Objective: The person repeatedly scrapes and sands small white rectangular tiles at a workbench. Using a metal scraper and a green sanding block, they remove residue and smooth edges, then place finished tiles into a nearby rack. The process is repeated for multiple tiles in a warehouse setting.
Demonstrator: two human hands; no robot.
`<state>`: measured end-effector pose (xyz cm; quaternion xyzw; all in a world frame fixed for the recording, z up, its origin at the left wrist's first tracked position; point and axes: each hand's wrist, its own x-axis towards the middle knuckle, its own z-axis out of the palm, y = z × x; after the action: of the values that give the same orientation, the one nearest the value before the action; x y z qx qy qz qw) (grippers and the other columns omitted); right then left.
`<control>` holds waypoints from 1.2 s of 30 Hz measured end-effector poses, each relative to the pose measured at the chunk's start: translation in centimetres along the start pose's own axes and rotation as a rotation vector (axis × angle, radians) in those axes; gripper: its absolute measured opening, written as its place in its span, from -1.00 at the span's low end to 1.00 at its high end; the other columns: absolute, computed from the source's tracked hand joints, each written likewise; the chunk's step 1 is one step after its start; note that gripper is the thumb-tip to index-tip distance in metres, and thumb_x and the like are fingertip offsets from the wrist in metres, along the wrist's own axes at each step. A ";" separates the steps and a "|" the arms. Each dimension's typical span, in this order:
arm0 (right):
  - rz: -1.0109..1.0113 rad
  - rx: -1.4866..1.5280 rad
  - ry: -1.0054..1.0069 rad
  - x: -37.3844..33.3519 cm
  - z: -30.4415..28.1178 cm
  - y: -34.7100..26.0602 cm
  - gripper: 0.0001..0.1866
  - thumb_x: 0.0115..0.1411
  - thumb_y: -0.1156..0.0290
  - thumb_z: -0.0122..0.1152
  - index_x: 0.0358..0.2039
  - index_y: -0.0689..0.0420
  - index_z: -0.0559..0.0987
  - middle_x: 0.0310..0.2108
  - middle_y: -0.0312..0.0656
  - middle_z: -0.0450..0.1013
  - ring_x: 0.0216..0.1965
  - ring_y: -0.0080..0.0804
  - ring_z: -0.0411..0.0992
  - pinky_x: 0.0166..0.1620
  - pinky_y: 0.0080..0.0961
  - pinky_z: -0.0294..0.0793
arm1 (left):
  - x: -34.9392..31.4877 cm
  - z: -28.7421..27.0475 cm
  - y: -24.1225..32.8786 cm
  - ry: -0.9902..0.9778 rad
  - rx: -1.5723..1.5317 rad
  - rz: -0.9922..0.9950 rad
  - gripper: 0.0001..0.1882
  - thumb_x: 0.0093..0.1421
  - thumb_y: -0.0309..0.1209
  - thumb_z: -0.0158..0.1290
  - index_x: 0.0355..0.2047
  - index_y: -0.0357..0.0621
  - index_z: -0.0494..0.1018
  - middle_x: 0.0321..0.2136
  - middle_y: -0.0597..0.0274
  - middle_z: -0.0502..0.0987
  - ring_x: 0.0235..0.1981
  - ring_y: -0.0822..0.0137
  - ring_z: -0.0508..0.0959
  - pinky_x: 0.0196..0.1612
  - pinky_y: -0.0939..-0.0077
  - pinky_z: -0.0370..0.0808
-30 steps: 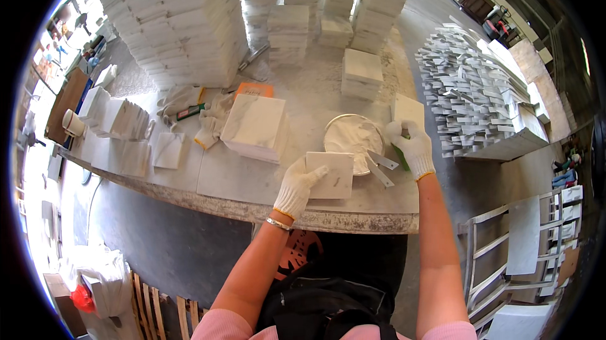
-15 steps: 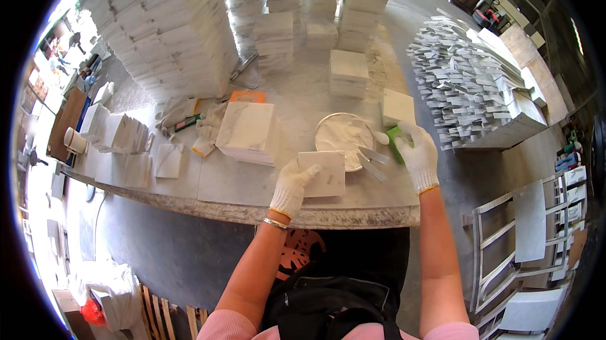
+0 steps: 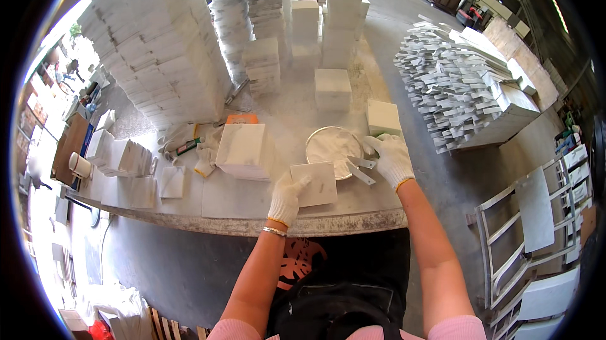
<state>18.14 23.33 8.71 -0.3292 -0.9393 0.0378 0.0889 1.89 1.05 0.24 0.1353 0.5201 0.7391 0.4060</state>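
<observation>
a person in white knit gloves works at a pale, dusty table (image 3: 233, 206), where a round bowl (image 3: 333, 127) of white powder serves as the landmark. the left hand (image 3: 286, 201), on the near left side of the bowl, pinches the edge of a square white tile (image 3: 317, 186), its thumb flat on the upper face and its fingers hidden from view. the tile lies in front of the bowl, covering a bit of its near rim. the right hand (image 3: 392, 160) is just right of the bowl with its fingers curled; a sliver of something green (image 3: 382, 134) shows at its fingertips, but whether they grip it i cannot tell. two flat, narrow pale strips (image 3: 362, 175) stick out over the bowl's right rim. a pale block (image 3: 382, 116) stands beyond the bowl to the right, and a stack of white tiles (image 3: 242, 151) sits left of it. further left of the bowl lie loose gloves (image 3: 206, 154), with an orange item (image 3: 243, 118) behind the stack.
</observation>
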 end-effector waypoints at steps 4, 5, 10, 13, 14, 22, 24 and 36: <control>-0.013 0.007 0.022 1.9 1.0 0.7 -0.76 0.08 0.28 0.31 -0.20 -0.06 0.66 -0.21 -0.14 0.60 -0.09 -0.07 0.52 -0.04 -0.22 0.49 | 0.1 0.0 -0.2 0.003 0.001 -0.006 -0.65 0.27 -0.46 0.22 0.03 -0.33 0.49 -0.15 0.18 0.62 -0.16 0.38 0.58 -0.06 0.45 0.55; 0.005 0.018 0.017 2.3 1.1 1.1 -0.76 0.12 0.21 0.29 -0.20 -0.07 0.68 -0.24 -0.12 0.61 -0.10 -0.08 0.53 -0.04 -0.22 0.49 | 0.1 0.1 -0.3 0.000 0.003 -0.010 -0.65 0.27 -0.46 0.22 0.03 -0.32 0.49 -0.15 0.18 0.62 -0.16 0.38 0.58 -0.06 0.45 0.55; 0.095 0.140 -0.003 4.5 1.9 2.1 -0.63 0.19 0.04 0.24 -0.25 0.09 0.69 -0.27 -0.02 0.62 -0.17 -0.03 0.58 -0.10 -0.20 0.53 | 0.1 0.1 -0.1 -0.011 0.008 -0.045 -0.66 0.27 -0.48 0.22 0.03 -0.32 0.49 -0.14 0.20 0.62 -0.17 0.40 0.59 -0.05 0.46 0.56; 0.109 0.139 -0.021 5.1 2.1 1.8 -0.60 0.19 0.02 0.25 -0.24 0.13 0.68 -0.23 0.00 0.62 -0.18 -0.01 0.59 -0.12 -0.19 0.54 | -0.3 0.5 0.6 -0.022 -0.006 -0.037 -0.67 0.27 -0.49 0.21 0.03 -0.32 0.50 -0.14 0.22 0.62 -0.16 0.42 0.59 -0.05 0.48 0.56; 0.120 0.150 -0.020 5.3 2.3 1.7 -0.60 0.18 0.02 0.26 -0.24 0.12 0.68 -0.24 -0.01 0.62 -0.18 -0.01 0.59 -0.12 -0.19 0.54 | -0.5 0.5 0.7 -0.024 0.014 -0.026 -0.67 0.27 -0.49 0.21 0.03 -0.32 0.50 -0.14 0.22 0.62 -0.16 0.42 0.59 -0.05 0.48 0.56; 0.120 0.215 0.022 3.9 0.4 2.1 -0.66 0.14 0.09 0.32 -0.16 0.02 0.69 -0.25 -0.08 0.63 -0.18 -0.09 0.58 -0.11 -0.23 0.54 | -0.6 0.6 0.9 -0.012 0.071 -0.067 -0.65 0.30 -0.48 0.15 0.07 -0.33 0.50 -0.08 0.22 0.60 -0.10 0.41 0.56 0.02 0.48 0.50; 0.140 0.257 0.031 3.1 -0.7 2.2 -0.60 0.12 0.17 0.35 -0.05 0.05 0.67 -0.20 -0.08 0.64 -0.17 -0.14 0.60 -0.09 -0.28 0.55 | -0.7 0.7 1.1 -0.009 0.053 -0.081 -0.65 0.30 -0.47 0.16 0.07 -0.33 0.50 -0.07 0.22 0.61 -0.10 0.41 0.56 0.02 0.47 0.50; 0.078 0.205 -0.162 -0.9 -0.8 -1.1 -0.71 0.21 0.10 0.16 -0.15 -0.14 0.70 -0.22 -0.15 0.63 -0.15 -0.11 0.57 -0.12 -0.19 0.54 | 0.4 0.3 0.8 0.008 -0.158 -0.119 -0.66 0.27 -0.46 0.22 0.03 -0.28 0.52 -0.11 0.19 0.62 -0.16 0.35 0.61 -0.11 0.44 0.60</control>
<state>18.33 21.92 9.50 -0.3505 -0.9211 0.1635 0.0443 1.49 1.41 0.96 0.0688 0.4689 0.7530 0.4564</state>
